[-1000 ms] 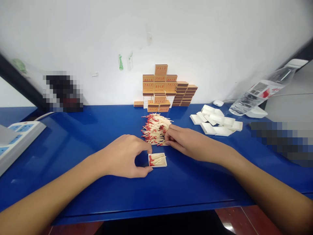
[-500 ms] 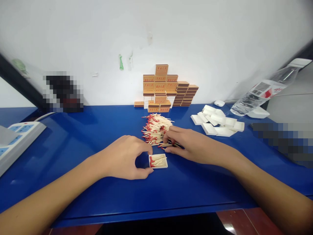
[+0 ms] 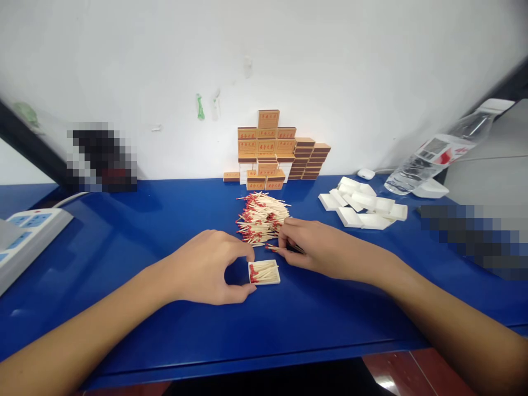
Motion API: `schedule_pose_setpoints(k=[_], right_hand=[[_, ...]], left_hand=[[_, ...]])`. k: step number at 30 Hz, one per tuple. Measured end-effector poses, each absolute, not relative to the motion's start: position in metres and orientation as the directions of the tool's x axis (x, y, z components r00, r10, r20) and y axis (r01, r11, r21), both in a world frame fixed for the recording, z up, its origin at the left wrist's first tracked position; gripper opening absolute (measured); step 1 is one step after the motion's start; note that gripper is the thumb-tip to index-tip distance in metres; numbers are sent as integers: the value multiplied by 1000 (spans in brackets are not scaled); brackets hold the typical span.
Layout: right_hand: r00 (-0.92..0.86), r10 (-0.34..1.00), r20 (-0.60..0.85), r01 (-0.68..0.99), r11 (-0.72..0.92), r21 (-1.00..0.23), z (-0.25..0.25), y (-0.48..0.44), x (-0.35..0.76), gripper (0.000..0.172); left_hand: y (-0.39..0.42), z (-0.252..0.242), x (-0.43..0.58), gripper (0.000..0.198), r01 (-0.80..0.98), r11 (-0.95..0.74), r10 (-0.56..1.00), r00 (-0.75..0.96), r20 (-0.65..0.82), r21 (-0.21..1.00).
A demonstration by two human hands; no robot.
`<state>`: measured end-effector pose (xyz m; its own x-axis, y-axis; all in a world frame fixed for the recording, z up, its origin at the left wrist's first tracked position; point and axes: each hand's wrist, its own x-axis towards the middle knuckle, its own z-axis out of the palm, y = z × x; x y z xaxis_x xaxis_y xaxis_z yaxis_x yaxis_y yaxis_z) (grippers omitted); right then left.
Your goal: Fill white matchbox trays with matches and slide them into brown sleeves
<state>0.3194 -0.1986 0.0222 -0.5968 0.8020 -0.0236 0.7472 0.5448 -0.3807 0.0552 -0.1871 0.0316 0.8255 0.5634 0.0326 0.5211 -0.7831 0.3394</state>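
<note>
A small white matchbox tray (image 3: 270, 282) lies on the blue table, partly filled with red-tipped matches (image 3: 264, 271), heads to the left. My left hand (image 3: 214, 267) steadies its left end, index finger at the far corner and thumb at the near one. Just beyond the tray is a heap of loose matches (image 3: 264, 212). At the heap's near right edge, my right hand (image 3: 307, 242) pinches a few matches between thumb and fingers, red heads pointing left. Its curled fingers hide part of them.
Matchboxes (image 3: 267, 146) are stacked against the wall behind the heap. Empty white trays (image 3: 350, 216) lie piled at the right, near a leaning water bottle (image 3: 433, 151) and a white earphone case (image 3: 366, 174). A power strip (image 3: 37, 236) sits at the left edge.
My right fingers have closed together on a few matches at the heap's edge. My left hand stays at the tray. The whole view has shifted slightly.
</note>
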Motion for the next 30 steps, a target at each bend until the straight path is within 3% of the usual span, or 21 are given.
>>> schedule_pose_setpoints(k=[11, 22, 30], right_hand=[[-594, 799, -91, 780, 546, -305, 25, -196, 313, 14], [-634, 751, 183, 650, 646, -401, 36, -204, 311, 6], [-676, 734, 64, 660, 642, -390, 30, -212, 298, 6]], left_hand=[[-186, 30, 55, 23, 509, -793, 556, 829, 57, 336], [-186, 26, 57, 26, 567, -766, 598, 801, 13, 304], [-187, 27, 58, 23, 542, -772, 591, 804, 62, 333]])
